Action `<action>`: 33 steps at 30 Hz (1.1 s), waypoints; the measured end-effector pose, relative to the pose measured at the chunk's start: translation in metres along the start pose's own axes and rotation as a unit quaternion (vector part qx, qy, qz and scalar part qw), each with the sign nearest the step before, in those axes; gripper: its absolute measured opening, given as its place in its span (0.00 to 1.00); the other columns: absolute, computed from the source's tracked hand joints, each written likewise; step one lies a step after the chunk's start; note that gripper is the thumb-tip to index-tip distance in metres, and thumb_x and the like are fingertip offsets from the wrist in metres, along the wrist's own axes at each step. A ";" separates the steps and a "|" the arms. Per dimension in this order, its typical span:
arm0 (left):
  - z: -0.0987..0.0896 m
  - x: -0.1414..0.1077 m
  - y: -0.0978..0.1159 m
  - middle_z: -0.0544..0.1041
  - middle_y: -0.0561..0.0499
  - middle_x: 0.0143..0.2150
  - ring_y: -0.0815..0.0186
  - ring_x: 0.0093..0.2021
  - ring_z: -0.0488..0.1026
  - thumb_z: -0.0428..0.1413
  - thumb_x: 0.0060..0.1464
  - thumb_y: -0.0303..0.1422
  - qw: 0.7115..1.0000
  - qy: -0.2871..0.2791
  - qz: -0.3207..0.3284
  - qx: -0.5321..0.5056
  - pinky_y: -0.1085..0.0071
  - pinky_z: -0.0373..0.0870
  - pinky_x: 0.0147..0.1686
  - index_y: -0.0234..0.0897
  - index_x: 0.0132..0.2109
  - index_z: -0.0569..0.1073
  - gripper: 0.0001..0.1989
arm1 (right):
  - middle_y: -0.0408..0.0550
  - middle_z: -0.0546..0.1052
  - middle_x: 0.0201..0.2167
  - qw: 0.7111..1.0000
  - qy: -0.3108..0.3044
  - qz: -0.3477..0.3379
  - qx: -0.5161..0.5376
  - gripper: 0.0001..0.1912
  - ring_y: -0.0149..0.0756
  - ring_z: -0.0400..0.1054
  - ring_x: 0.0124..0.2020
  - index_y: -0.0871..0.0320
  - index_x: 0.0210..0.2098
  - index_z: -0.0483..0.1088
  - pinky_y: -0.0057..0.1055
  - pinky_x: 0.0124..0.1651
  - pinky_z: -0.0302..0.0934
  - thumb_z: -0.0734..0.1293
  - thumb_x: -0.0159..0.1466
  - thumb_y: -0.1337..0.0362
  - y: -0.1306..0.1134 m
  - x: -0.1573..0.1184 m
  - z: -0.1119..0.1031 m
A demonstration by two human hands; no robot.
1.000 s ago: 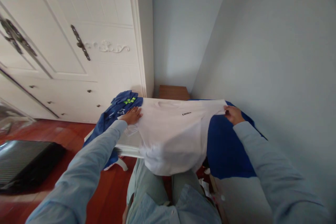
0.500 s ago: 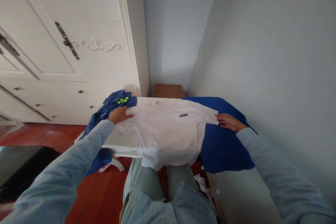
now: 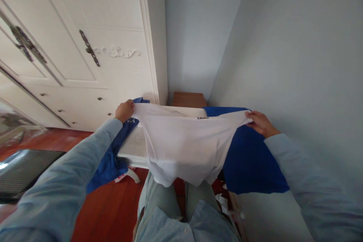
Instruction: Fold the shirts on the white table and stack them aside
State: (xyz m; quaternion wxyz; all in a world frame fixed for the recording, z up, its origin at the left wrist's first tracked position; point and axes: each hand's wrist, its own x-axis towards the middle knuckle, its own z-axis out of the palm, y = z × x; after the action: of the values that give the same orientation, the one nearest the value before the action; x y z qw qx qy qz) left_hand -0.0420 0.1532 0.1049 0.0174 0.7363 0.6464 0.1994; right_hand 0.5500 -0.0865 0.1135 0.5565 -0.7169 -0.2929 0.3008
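A white T-shirt [image 3: 187, 140] is stretched sideways between my hands, its top edge lifted off the white table [image 3: 132, 147]. My left hand [image 3: 124, 111] is closed on the left sleeve end. On the other side my right hand [image 3: 261, 122] pinches the right sleeve end. Dark lettering on the chest is partly folded out of sight near the upper edge. The shirt's hem hangs over the table's front edge, above my legs. Blue cloth [image 3: 252, 159] lies behind and under the right side, and a blue garment [image 3: 107, 170] hangs at the left end.
A white wardrobe [image 3: 121, 15] with dark handles stands at the back left. Behind the table is a brown wooden box-like piece [image 3: 189, 100]. The grey wall [image 3: 306, 64] runs close along the right. A black ribbed object [image 3: 28, 170] sits at the lower left.
Both hands have closed on the sleeves and raised them, pulling the shirt taut. The shirt lay flat before, with the word CHINA fully readable. The view has shifted slightly left.
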 end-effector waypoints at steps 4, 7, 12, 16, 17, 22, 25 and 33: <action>0.003 0.007 0.020 0.79 0.39 0.42 0.50 0.49 0.76 0.50 0.61 0.31 0.999 -0.002 0.011 0.038 0.52 0.68 0.50 0.35 0.42 0.74 0.09 | 0.42 0.72 0.20 0.998 0.038 0.039 -0.021 0.11 0.34 0.69 0.23 0.54 0.28 0.64 0.29 0.25 0.68 0.71 0.55 0.72 0.012 0.006 0.025; 0.016 -0.002 0.033 0.77 0.35 0.49 0.45 0.56 0.72 0.50 0.59 0.28 0.998 -0.011 0.025 0.051 0.46 0.65 0.54 0.34 0.44 0.75 0.10 | 0.42 0.71 0.20 0.998 0.037 0.049 -0.035 0.14 0.39 0.72 0.27 0.53 0.25 0.62 0.34 0.30 0.73 0.71 0.52 0.74 0.025 0.007 0.043; 0.042 -0.039 0.049 0.71 0.33 0.61 0.46 0.60 0.69 0.46 0.64 0.34 0.979 -0.078 0.175 0.069 0.51 0.66 0.57 0.32 0.58 0.71 0.20 | 0.51 0.77 0.37 0.993 0.068 -0.006 -0.093 0.14 0.49 0.72 0.52 0.53 0.30 0.64 0.42 0.51 0.72 0.73 0.50 0.71 0.030 0.002 0.047; 0.070 -0.079 0.054 0.68 0.35 0.66 0.51 0.67 0.64 0.46 0.67 0.45 0.934 -0.185 0.303 0.037 0.57 0.61 0.64 0.33 0.65 0.66 0.27 | 0.58 0.73 0.55 0.959 0.036 -0.179 -0.216 0.17 0.53 0.59 0.65 0.56 0.40 0.70 0.49 0.68 0.54 0.72 0.50 0.70 0.034 -0.021 0.049; 0.078 -0.087 0.053 0.66 0.35 0.68 0.51 0.69 0.62 0.46 0.67 0.46 0.929 -0.198 0.311 0.038 0.56 0.59 0.66 0.34 0.66 0.65 0.28 | 0.59 0.73 0.56 0.949 0.016 -0.214 -0.230 0.18 0.54 0.59 0.66 0.56 0.42 0.71 0.50 0.69 0.53 0.72 0.51 0.69 0.037 -0.032 0.051; 0.104 -0.094 0.042 0.57 0.35 0.73 0.52 0.73 0.52 0.44 0.68 0.45 0.936 -0.175 0.301 0.048 0.51 0.50 0.69 0.35 0.70 0.59 0.30 | 0.52 0.80 0.40 0.960 -0.187 -0.152 -0.145 0.18 0.43 0.75 0.41 0.56 0.44 0.72 0.40 0.45 0.70 0.71 0.58 0.55 0.049 -0.114 0.061; 0.109 -0.080 0.030 0.57 0.37 0.73 0.54 0.73 0.52 0.42 0.69 0.45 0.936 -0.165 0.306 0.049 0.52 0.50 0.69 0.34 0.71 0.59 0.30 | 0.48 0.79 0.31 0.918 -0.380 -0.006 -0.115 0.23 0.35 0.73 0.26 0.58 0.41 0.73 0.29 0.28 0.65 0.69 0.61 0.44 0.067 -0.167 0.061; 0.098 -0.079 0.026 0.60 0.34 0.72 0.50 0.73 0.53 0.42 0.68 0.47 0.931 -0.130 0.334 0.069 0.51 0.52 0.69 0.32 0.68 0.64 0.31 | 0.59 0.81 0.41 0.948 -0.253 0.096 -0.166 0.28 0.53 0.77 0.45 0.56 0.40 0.73 0.44 0.45 0.71 0.71 0.52 0.40 0.202 -0.234 0.073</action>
State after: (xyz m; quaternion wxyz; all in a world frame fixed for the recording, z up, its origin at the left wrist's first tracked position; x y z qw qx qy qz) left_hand 0.0065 0.0957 0.0006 -0.0174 0.9285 0.3673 0.0514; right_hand 0.3607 -0.2605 -0.0733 0.3057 -0.7240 -0.3995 0.4721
